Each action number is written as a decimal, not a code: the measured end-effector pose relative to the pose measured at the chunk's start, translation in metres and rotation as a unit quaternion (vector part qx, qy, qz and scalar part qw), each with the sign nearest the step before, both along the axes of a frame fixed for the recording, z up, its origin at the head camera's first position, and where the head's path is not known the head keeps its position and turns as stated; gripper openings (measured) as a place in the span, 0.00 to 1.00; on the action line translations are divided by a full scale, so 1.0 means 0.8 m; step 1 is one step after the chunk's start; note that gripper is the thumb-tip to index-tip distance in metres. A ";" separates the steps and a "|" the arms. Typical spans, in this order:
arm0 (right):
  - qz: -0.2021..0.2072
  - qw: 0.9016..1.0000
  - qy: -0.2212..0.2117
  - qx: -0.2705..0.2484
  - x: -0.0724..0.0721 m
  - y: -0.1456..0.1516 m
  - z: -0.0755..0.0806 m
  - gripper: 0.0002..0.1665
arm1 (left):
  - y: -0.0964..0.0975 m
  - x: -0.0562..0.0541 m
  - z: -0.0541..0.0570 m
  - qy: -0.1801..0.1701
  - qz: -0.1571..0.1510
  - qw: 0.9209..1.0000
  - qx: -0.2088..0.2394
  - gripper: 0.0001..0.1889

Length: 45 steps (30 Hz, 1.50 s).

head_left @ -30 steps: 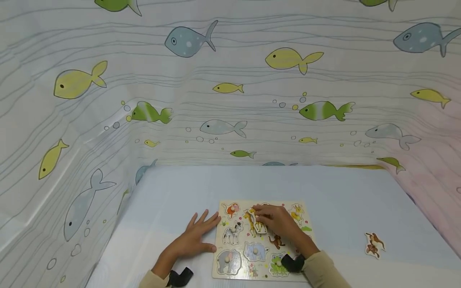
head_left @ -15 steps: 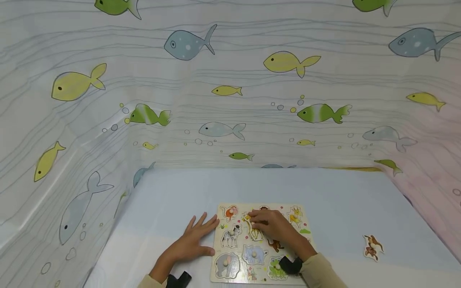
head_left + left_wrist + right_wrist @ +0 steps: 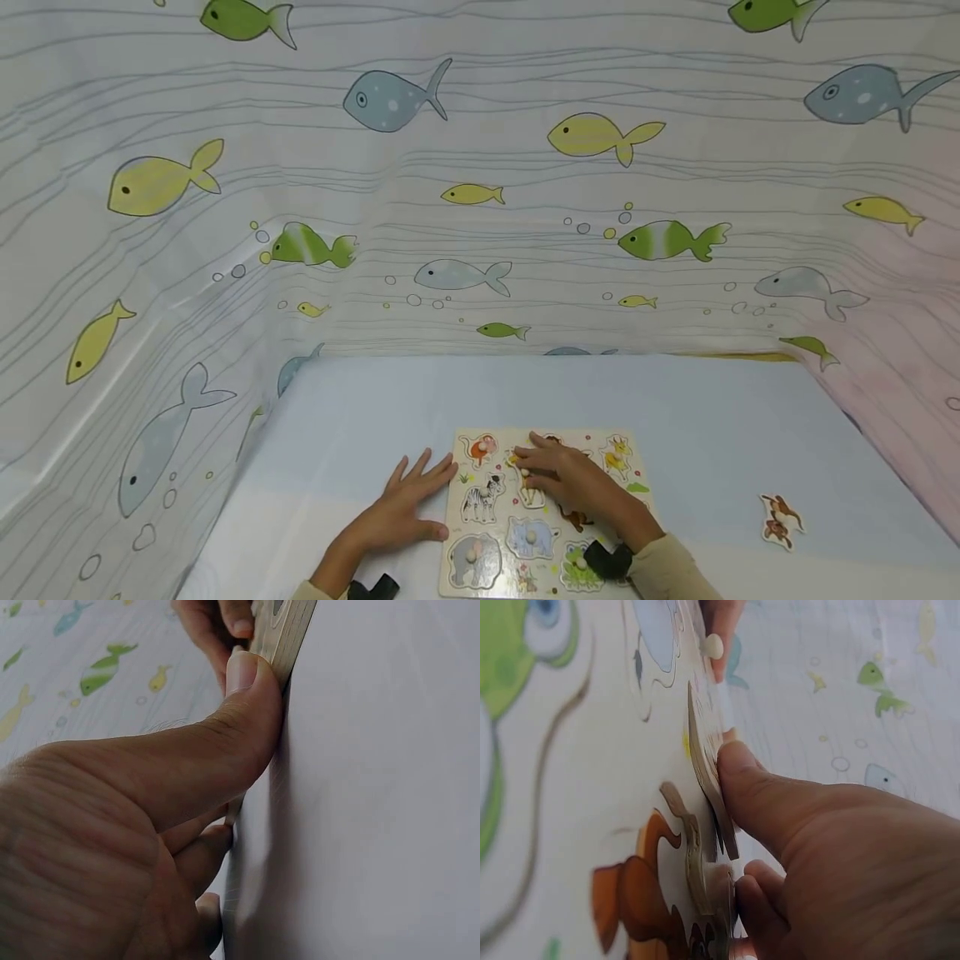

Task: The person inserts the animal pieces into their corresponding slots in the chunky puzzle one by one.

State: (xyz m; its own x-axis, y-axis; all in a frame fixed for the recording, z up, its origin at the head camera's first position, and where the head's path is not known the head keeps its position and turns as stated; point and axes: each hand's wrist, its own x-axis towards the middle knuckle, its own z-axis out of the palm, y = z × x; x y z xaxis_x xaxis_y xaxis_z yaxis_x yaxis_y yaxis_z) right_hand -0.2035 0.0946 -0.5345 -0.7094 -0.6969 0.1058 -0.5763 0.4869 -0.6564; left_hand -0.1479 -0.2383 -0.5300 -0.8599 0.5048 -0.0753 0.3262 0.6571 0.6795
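Note:
A wooden peg puzzle board [image 3: 495, 575] with animal pieces lies flat on the table. My right hand [image 3: 581, 483] is over its upper middle, thumb and fingers on a giraffe puzzle piece [image 3: 531, 497]. In the right wrist view the giraffe piece [image 3: 705, 765] stands tilted, one edge off the board, with the thumb against it. The fingers partly cover it. My left hand [image 3: 401, 508] rests spread at the board's left edge. In the left wrist view its thumb [image 3: 251, 690] presses against the board's side [image 3: 292, 645].
A loose brown monkey piece [image 3: 780, 522] lies on the white table [image 3: 712, 442], right of the board. Zebra [image 3: 482, 500], elephant [image 3: 474, 562], hippo [image 3: 531, 537] and frog [image 3: 579, 568] are on the board. A fish-patterned sheet [image 3: 375, 208] surrounds the table.
The giraffe piece was raised and askew over its printed place; it has come down closer to the board, lined up with that place. My right fingers have spread somewhat. The left hand stays put.

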 end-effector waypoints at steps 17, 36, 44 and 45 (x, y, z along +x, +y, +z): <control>0.044 0.999 -0.027 0.010 0.008 0.001 -0.004 0.31 | -0.001 0.007 0.001 0.002 0.004 1.000 0.001 0.52; 0.013 1.000 -0.010 0.025 0.004 -0.005 0.005 0.26 | 0.001 0.003 0.004 0.004 -0.002 1.000 0.000 0.52; 0.045 0.998 0.013 0.052 0.002 -0.005 0.004 0.35 | 0.001 -0.003 0.001 0.001 0.001 1.000 -0.003 0.52; 0.046 0.997 0.013 0.052 0.002 -0.005 0.002 0.35 | 0.001 -0.003 0.001 -0.003 0.000 1.000 -0.002 0.52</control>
